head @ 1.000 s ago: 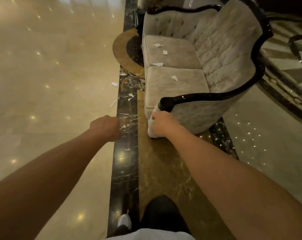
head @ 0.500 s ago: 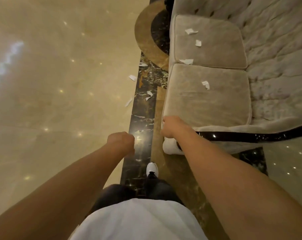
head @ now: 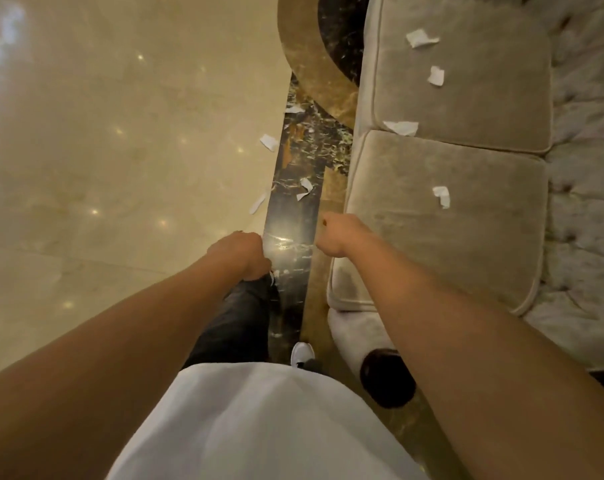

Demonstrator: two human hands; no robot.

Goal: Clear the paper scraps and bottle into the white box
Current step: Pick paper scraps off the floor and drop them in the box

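I stand at the front near corner of the sofa [head: 449,237], looking down along its seat edge. My left hand [head: 240,252] hangs over the dark marble strip [head: 290,230] of the floor, its fingers curled in together; I cannot tell if anything is inside them. My right hand [head: 335,235] is just beside the front edge of the near cushion [head: 467,258], also closed into a loose fist, with nothing visibly gripped.

Four paper scraps lie on the sofa seat. One scrap [head: 441,196] rests near the middle of the near cushion. Another scrap [head: 401,127] sits at the seam between the two cushions, close to the front edge. Two more lie on the far cushion [head: 484,98]: a wider scrap [head: 421,38] toward its far end and a small scrap [head: 436,76] nearer the middle.

More scraps lie on the floor. A curled scrap [head: 305,188] rests on the dark strip ahead of my hands. A thin scrap [head: 259,202] lies at the left edge of that strip, where it meets the pale marble floor [head: 120,133]. A squarish scrap [head: 269,142] lies on the pale marble just beside the strip, and another scrap [head: 293,109] lies farther along the strip near the curved brown band [head: 311,81].

Below me I see my white shirt [head: 259,420], dark trousers [head: 234,323] and one white shoe [head: 302,353] on the strip. The sofa's dark rounded armrest end [head: 387,379] shows under my right forearm.
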